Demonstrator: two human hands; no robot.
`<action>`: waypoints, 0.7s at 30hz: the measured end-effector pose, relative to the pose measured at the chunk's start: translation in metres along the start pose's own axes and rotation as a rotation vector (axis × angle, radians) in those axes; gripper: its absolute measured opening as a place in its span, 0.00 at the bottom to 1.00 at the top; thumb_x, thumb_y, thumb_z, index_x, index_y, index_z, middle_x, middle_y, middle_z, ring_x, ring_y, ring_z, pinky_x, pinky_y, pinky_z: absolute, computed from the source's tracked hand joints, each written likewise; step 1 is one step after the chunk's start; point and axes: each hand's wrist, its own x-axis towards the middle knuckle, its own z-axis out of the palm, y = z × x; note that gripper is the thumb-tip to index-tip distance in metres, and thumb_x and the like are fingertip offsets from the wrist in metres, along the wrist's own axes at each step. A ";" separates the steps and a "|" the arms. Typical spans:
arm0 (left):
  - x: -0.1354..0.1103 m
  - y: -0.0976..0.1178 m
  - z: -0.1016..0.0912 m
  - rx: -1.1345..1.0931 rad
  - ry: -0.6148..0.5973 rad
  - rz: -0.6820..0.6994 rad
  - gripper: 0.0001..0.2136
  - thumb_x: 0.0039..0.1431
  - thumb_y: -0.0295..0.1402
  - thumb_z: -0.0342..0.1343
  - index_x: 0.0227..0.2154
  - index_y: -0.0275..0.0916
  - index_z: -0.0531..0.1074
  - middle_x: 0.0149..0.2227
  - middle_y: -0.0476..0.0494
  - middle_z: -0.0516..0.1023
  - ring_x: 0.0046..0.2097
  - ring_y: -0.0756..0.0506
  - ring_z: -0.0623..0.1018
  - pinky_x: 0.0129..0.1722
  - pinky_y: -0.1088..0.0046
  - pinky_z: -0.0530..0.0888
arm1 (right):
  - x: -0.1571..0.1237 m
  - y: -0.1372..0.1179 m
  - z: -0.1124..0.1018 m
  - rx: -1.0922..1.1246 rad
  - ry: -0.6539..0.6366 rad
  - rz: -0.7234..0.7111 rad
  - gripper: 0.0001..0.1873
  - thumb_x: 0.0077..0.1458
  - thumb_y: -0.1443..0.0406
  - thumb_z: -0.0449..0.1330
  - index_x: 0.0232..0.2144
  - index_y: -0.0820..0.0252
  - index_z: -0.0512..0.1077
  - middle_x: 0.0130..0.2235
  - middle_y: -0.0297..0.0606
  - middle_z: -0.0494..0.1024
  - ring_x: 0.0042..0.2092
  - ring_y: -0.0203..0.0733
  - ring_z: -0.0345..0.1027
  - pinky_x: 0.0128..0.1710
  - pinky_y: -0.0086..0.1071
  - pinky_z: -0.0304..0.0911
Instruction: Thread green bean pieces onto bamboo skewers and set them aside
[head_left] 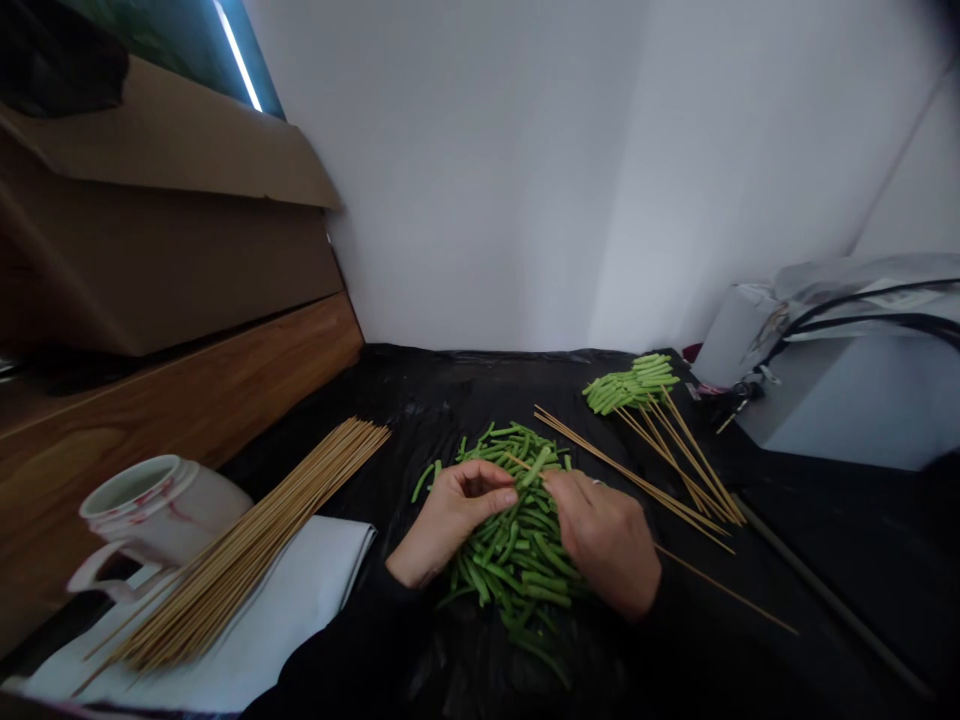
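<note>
A heap of cut green bean pieces (pixel 517 560) lies beneath both hands on a black plastic sheet. My right hand (pixel 607 540) is closed round a thin bamboo skewer (pixel 724 592), whose long end sticks out to the lower right. Near the skewer's tip, a green bean piece (pixel 537 464) sits crosswise, apparently on it. My left hand (pixel 457 515) pinches at the lower end of this piece with thumb and forefinger; the fingertips partly hide the contact. At the back right lie skewered green beans (pixel 631 384) in flat rows, their sticks pointing towards me.
A thick bundle of bamboo skewers (pixel 255 555) rests on a folded white cloth (pixel 315 575) at left, against a tipped mug (pixel 161 515). Several loose skewers (pixel 622 468) lie right of the heap. A cardboard box (pixel 187 250) stands left, a grey-white container (pixel 847 390) right.
</note>
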 end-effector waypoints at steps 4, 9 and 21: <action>-0.005 0.013 -0.009 0.355 -0.261 0.028 0.09 0.41 0.36 0.70 0.21 0.37 0.77 0.24 0.49 0.72 0.26 0.50 0.69 0.28 0.74 0.65 | 0.001 0.016 0.000 -0.054 0.012 0.023 0.13 0.61 0.73 0.48 0.39 0.61 0.71 0.26 0.33 0.71 0.27 0.35 0.64 0.28 0.32 0.50; -0.012 0.022 -0.014 0.773 -0.550 0.150 0.08 0.41 0.37 0.70 0.26 0.43 0.81 0.31 0.48 0.71 0.38 0.46 0.71 0.40 0.72 0.66 | 0.000 0.021 0.004 -0.069 -0.021 0.046 0.12 0.62 0.72 0.48 0.40 0.60 0.71 0.27 0.33 0.71 0.28 0.36 0.65 0.28 0.33 0.50; -0.014 0.014 -0.016 0.938 -0.360 0.223 0.03 0.47 0.32 0.64 0.24 0.40 0.77 0.34 0.47 0.71 0.37 0.46 0.71 0.38 0.72 0.65 | 0.000 0.019 0.005 -0.083 -0.040 0.038 0.12 0.62 0.71 0.48 0.36 0.60 0.71 0.27 0.34 0.71 0.27 0.35 0.64 0.28 0.32 0.49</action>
